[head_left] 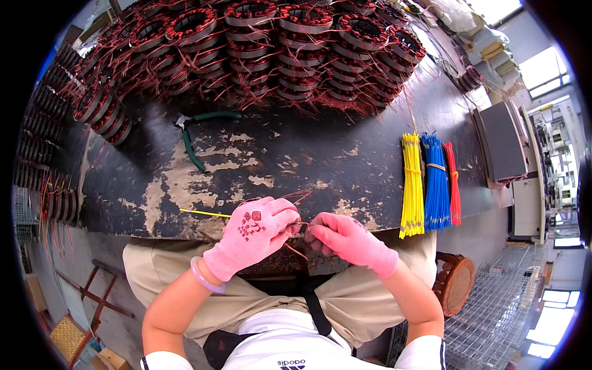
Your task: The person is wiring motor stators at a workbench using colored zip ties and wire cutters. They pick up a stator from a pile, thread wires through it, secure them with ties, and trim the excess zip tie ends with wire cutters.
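Both my hands wear pink gloves and meet at the table's near edge, above my lap. My left hand [259, 233] is closed, its fingertips pinching thin wires. A yellow wire [206, 213] sticks out to the left from beneath it, and fine reddish copper wires [301, 195] fan out beyond its knuckles. Facing it, my right hand [345, 239] is closed in a pinch on a thin wire [301, 223] in the small gap between the hands. The exact contact is partly hidden by the fingers. Whatever lies under the left palm cannot be seen.
Stacked motor stators [302, 55] with red copper windings fill the table's far side. Green-handled pliers [191, 145] lie open at left. Bundles of yellow wires [411, 185], blue wires [436, 185] and red wires [453, 185] lie at right. A wooden stool [456, 283] stands near a wire cage [505, 308].
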### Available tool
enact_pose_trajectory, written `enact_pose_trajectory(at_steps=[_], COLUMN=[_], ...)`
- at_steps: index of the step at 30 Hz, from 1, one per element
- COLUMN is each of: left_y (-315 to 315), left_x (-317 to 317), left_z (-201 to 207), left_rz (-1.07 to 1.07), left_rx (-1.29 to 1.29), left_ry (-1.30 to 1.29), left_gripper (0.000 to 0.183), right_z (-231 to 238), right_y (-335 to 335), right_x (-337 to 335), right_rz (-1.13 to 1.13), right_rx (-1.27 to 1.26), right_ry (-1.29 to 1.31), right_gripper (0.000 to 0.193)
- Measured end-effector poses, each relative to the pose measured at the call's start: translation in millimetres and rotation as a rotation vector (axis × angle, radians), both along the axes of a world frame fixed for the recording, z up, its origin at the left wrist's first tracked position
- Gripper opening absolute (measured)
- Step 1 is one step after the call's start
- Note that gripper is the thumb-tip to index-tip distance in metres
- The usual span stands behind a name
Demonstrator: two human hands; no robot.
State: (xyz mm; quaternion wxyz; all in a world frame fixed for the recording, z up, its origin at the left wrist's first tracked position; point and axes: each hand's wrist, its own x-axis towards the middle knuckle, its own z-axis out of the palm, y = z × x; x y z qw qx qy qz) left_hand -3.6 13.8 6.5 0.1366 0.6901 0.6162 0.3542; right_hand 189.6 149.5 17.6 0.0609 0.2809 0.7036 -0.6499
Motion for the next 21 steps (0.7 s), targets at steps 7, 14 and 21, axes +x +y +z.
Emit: enact_pose_trajectory(at_steps=[7,14,21], left_y=[0.0,-1.6,-2.0], left_x=[-1.0,-2.1,0.8], left_z=[1.1,-0.9,-2.7], left_rz=[0.007,0.000,0.036], left_rx=[-0.017,-0.007,0.017], left_ry=[-0.011,-0.011,-0.018], left_gripper=[0.015,0.016,0.017], right_z=[9.9,0.5,-4.9], right_y=[-2.3,-6.1,-22.3], right_x=[-8.9,-10.1,-4.0], right_rz=[0.281,-0.159,0.152], right_rx=[0.935,-0.289,1.375], right_ry=[0.104,-0.141,0.411], right_gripper=[0.023,0.028,0.037])
